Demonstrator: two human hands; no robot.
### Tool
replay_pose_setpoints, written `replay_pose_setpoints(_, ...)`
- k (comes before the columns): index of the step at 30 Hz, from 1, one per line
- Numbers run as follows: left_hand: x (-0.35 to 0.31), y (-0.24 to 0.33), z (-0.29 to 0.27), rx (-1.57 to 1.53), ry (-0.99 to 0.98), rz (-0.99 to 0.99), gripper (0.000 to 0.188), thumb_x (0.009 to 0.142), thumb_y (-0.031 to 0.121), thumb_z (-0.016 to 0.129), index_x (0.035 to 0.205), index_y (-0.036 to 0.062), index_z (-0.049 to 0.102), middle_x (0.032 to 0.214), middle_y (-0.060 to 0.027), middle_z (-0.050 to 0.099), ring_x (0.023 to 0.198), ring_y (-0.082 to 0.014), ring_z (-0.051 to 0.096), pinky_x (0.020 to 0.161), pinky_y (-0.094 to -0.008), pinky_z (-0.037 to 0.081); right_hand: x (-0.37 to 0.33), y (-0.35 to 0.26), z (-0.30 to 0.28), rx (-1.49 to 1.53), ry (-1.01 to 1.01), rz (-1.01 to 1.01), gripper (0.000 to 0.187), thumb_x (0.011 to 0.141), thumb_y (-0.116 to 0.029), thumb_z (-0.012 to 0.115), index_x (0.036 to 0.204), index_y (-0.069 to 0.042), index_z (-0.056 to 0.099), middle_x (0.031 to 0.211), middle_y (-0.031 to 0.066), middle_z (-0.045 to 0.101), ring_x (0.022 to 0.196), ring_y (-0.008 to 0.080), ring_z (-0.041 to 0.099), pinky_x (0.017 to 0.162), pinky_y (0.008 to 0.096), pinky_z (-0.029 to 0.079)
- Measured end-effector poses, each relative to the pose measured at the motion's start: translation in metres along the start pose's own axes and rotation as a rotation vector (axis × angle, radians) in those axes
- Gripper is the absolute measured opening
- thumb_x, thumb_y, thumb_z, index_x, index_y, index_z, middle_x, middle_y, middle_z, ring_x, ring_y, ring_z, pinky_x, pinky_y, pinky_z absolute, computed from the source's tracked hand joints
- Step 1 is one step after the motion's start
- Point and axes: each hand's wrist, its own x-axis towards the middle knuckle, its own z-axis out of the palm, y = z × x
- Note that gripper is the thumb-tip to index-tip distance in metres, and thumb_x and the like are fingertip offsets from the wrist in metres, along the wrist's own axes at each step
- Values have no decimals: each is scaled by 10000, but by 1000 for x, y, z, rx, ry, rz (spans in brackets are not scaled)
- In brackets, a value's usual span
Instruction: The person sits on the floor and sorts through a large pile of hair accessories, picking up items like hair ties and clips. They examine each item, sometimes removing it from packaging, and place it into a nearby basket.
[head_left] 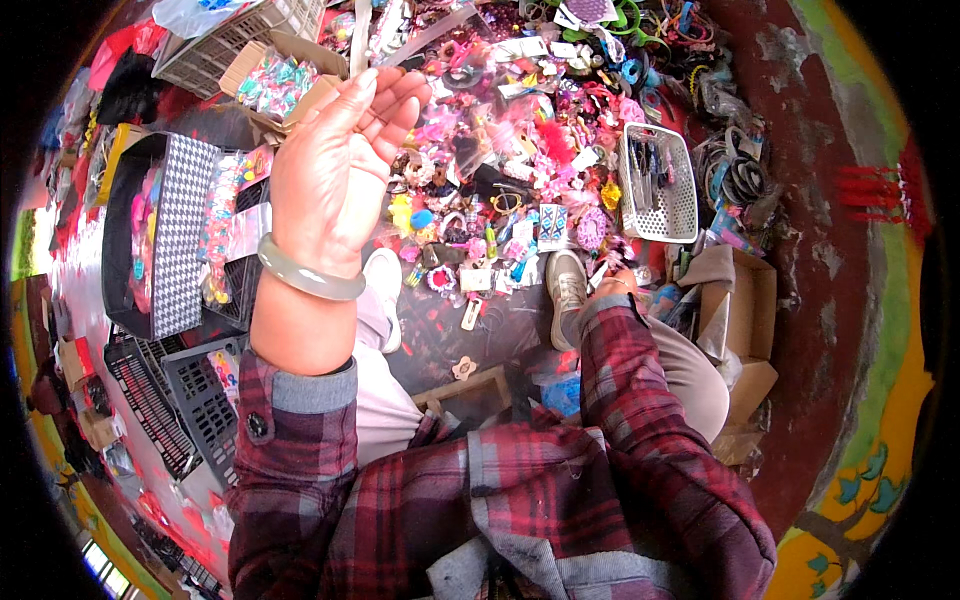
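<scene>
My left hand (340, 170) is raised in front of me, palm turned up, with the fingers stretched out, slightly curled and nothing on them. A pale stone bangle (312, 272) circles that wrist. Beyond the fingertips spreads a large heap of hair accessories (500, 180), mostly pink, with scrunchies, clips and small packets. My right forearm (630, 350) rests along my right leg. Only a little of my right hand (614, 284) shows past the plaid cuff, beside the knee, with its fingers hidden from view. Close to it stands a white perforated basket (686, 205) holding dark, thin items.
An open cardboard box (750, 310) stands right of my right leg. On the left are a houndstooth-patterned box (183, 235), dark plastic crates (205, 395) and a cardboard box of colourful pieces (330, 97). Black coiled bands (735, 165) lie at the right. A wooden frame (480, 395) sits between my feet.
</scene>
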Motion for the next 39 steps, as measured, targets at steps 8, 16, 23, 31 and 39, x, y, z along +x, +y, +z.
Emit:
replay_pose_setpoints(8, 0, 2, -7, 4, -57, -20, 253, 881, 81, 489, 1052, -105, 502, 1067, -232, 547, 1002, -294, 558, 856, -298, 488, 33, 41, -3, -1646, -205, -1038, 212, 771, -223, 571, 813, -28, 640, 745, 148, 631, 604, 257, 617, 485, 379, 470)
replay_pose_setpoints(16, -13, 14, -17, 17, 22, 7, 245, 893, 76, 465, 1053, -107, 494, 1071, -238, 541, 1014, -302, 550, 858, -302, 485, -105, 59, 53, -1067, -541, -1006, 418, 677, -91, 601, 1090, -120, 545, 1025, 186, 556, 962, 354, 531, 794, 399, 441)
replay_pose_setpoints(23, -13, 17, -21, 13, 10, -18, 244, 894, 84, 462, 1045, -105, 499, 1066, -239, 546, 1019, -303, 548, 868, -313, 476, -137, 44, 72, -1497, -708, -1378, 258, 744, -110, 563, 1001, -114, 552, 980, 140, 538, 947, 323, 519, 780, 391, 449)
replay_pose_setpoints(31, -14, 20, -20, -16, -21, -38, 251, 888, 98, 474, 1041, -97, 516, 1044, -227, 565, 1004, -298, 558, 867, -317, 471, -108, 63, 65, -1468, -840, -1332, 167, 749, -132, 540, 891, -51, 573, 872, 160, 591, 894, 328, 551, 772, 413, 444)
replay_pose_setpoints(39, -16, 19, -24, -21, -27, -18, 244, 884, 104, 480, 1033, -82, 533, 1027, -219, 577, 987, -293, 568, 854, -310, 474, -174, 65, 92, -1341, -947, -1174, 268, 770, -193, 530, 998, -52, 532, 958, 191, 562, 923, 360, 537, 796, 420, 447)
